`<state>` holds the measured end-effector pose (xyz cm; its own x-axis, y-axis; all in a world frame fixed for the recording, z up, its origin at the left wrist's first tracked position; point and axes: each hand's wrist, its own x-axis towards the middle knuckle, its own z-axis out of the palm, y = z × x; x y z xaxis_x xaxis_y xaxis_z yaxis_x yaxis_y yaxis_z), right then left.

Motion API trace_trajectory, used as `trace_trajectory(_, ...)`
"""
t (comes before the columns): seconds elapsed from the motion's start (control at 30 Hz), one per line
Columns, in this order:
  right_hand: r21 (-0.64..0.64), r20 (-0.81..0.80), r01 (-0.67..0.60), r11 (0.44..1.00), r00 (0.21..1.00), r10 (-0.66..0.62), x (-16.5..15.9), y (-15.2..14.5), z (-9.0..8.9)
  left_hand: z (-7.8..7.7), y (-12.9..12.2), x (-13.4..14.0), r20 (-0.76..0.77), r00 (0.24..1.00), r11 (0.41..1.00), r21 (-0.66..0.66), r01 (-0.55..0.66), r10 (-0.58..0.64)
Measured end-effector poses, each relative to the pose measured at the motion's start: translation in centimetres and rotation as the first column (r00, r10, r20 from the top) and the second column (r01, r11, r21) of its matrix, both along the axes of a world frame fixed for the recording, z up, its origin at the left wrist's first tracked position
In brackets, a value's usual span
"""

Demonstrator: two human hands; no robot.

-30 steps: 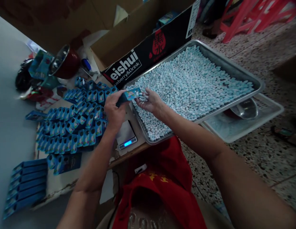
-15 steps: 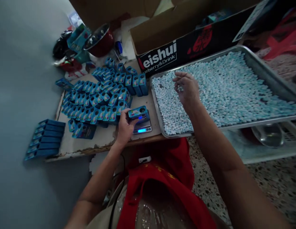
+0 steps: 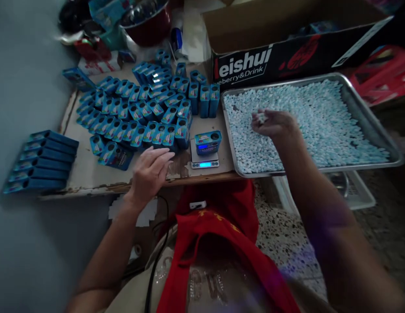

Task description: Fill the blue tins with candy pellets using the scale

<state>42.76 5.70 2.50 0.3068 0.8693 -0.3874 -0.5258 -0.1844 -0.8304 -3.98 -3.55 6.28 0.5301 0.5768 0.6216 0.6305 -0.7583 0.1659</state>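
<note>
Away from the blue box (image 3: 208,143) has gone the left hand (image 3: 150,171), which was holding it half a second ago. Now the box sits by itself on the scale (image 3: 211,158), so only the scale carries it. Its little window (image 3: 205,164) glows blue, but the numbers are too small to read. Left of the scale, the left hand is near many other blue boxes (image 3: 124,128), its fingers stretched out close together, with nothing showing in them. Right of the scale, the right hand (image 3: 276,123) is above the metal tray (image 3: 398,160), its fingers curled around a few small pale pieces (image 3: 319,126).
</note>
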Motion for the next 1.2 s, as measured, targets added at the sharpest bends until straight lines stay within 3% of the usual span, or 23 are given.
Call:
trace_trajectory(0.1, -0.162, 0.114, -0.117, 0.98, 0.984, 0.136, -1.1, -1.9, 0.9, -0.8, -0.3, -2.4, 0.008, 0.998, 0.997, -0.056, -0.058, 0.059)
trace_trajectory(0.27, -0.241, 0.241, -0.171, 0.955, 0.943, 0.229, -1.4, -4.8, 2.8, -2.0, 0.0, -3.8, -0.003, 0.999, 0.988, -0.143, -0.049, 0.049)
trace_trajectory(0.43, -0.249, 0.254, -0.141, 0.958, 0.945, 0.206, -2.3, -6.0, 3.7, -2.9, 0.6, -3.6, 0.018, 1.0, 0.988, -0.156, -0.002, 0.005)
trace_trajectory(0.63, -0.241, 0.299, -0.159, 0.957, 0.926, 0.229, -3.4, -6.8, 3.3, -2.7, 0.6, -3.2, 0.068, 0.997, 0.982, -0.185, 0.044, -0.032)
trace_trajectory(0.8, -0.183, 0.294, -0.244, 0.953, 0.911, 0.289, -4.3, -7.3, 4.4, -2.5, 0.1, -1.9, 0.105, 0.99, 0.966, -0.232, 0.111, -0.089)
trace_trajectory(0.87, -0.124, 0.293, -0.332, 0.935, 0.888, 0.354, -5.4, -7.2, 5.5, -2.5, 0.1, -1.0, 0.097, 0.99, 0.959, -0.255, 0.121, -0.099)
trace_trajectory(0.93, -0.054, 0.353, -0.466, 0.883, 0.818, 0.453, -6.9, -6.9, 6.7, -2.5, 0.3, 0.0, 0.078, 0.991, 0.952, -0.278, 0.124, -0.107)
trace_trajectory(1.0, -0.021, 0.475, -0.596, 0.803, 0.7, 0.533, -8.5, -6.3, 7.9, -2.4, 0.5, 1.1, 0.059, 0.992, 0.949, -0.289, 0.128, -0.116)
trace_trajectory(1.1, -0.076, 0.655, -0.695, 0.715, 0.506, 0.561, -10.5, -5.0, 9.1, -2.1, 0.7, 2.2, 0.039, 0.991, 0.947, -0.291, 0.136, -0.13)
trace_trajectory(1.2, -0.152, 0.778, -0.728, 0.669, 0.329, 0.536, -11.3, -3.8, 9.5, -2.2, 0.8, 2.1, 0.018, 0.993, 0.938, -0.326, 0.114, -0.114)
